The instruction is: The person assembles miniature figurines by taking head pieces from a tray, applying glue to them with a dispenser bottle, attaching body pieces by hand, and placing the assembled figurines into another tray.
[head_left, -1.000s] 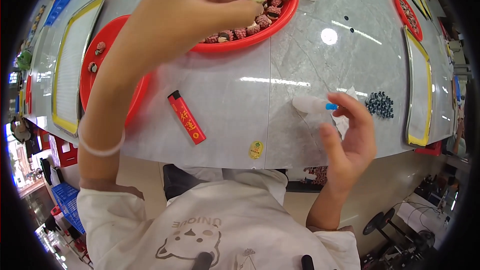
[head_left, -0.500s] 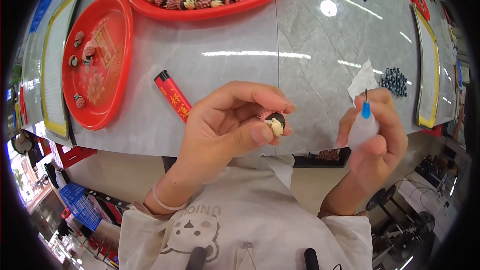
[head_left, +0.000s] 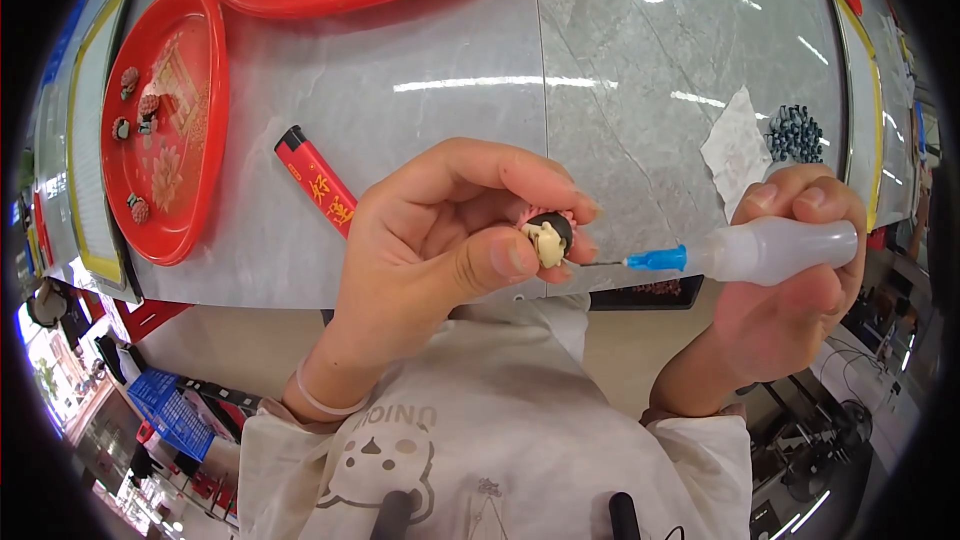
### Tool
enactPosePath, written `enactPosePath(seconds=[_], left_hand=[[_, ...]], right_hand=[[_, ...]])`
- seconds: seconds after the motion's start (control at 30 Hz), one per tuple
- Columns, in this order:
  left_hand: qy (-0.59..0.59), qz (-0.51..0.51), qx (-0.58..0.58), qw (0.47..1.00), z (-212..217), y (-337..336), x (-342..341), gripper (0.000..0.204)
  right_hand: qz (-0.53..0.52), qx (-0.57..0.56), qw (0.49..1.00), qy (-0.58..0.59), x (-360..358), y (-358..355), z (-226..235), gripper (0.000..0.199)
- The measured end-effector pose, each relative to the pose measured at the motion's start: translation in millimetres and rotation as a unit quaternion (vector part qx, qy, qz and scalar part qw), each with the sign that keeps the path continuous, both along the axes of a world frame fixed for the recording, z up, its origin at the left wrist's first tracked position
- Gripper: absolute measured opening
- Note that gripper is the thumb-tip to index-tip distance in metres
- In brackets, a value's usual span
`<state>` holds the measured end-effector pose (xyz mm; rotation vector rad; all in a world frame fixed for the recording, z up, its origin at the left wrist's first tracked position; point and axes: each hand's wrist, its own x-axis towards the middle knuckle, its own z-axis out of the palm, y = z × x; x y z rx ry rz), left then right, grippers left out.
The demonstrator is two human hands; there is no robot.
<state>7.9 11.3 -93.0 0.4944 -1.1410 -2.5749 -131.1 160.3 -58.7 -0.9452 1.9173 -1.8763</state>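
Observation:
Between the thumb and fingertips of my left hand (head_left: pixel 425 230) is a small figurine (head_left: pixel 547 242), pink and spiky at the back with black and cream parts in front. My right hand (head_left: pixel 790 315) is closed around a translucent white squeeze bottle (head_left: pixel 768 248), which lies level. The bottle's blue needle tip (head_left: pixel 657 259) points left, and its thin metal needle reaches close to the lower edge of the figurine. Whether needle and figurine touch, I cannot tell.
An oval red tray (head_left: pixel 212 155) at left carries several similar figurines. A bigger red tray (head_left: pixel 300 8) at the back is crowded with them. On the grey table lie a red, black-ended lighter-like object (head_left: pixel 318 180), a white tissue (head_left: pixel 735 145) and small dark pieces (head_left: pixel 795 133).
The squeeze bottle has turned from needle-up to lying level, with its needle swung left to the figurine. My left hand has shifted slightly left and still holds the figurine. The view has shifted too.

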Motion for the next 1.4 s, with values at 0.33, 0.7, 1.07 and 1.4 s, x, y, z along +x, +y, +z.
enactPosePath(seconds=[0.33,0.7,1.07,1.4], left_hand=[[0.001,0.003,-0.001,1.000,-3.3,-0.8,-0.9,0.038],[0.010,0.015,0.007,1.000,-4.8,-0.8,-0.5,0.037],[-0.016,0.013,-0.005,1.000,0.5,4.1,-4.6,0.033],[0.022,0.019,-0.026,0.999,-5.3,4.5,2.3,0.032]], right_hand=[[0.038,-0.031,0.983,0.177,0.0,4.1,-3.4,0.053],[0.086,-0.023,0.966,0.243,2.5,4.9,14.2,0.047],[0.021,0.042,0.988,0.146,-11.1,-26.2,-27.4,0.035],[-0.184,0.177,0.943,0.213,-32.0,7.7,-15.1,0.025]])
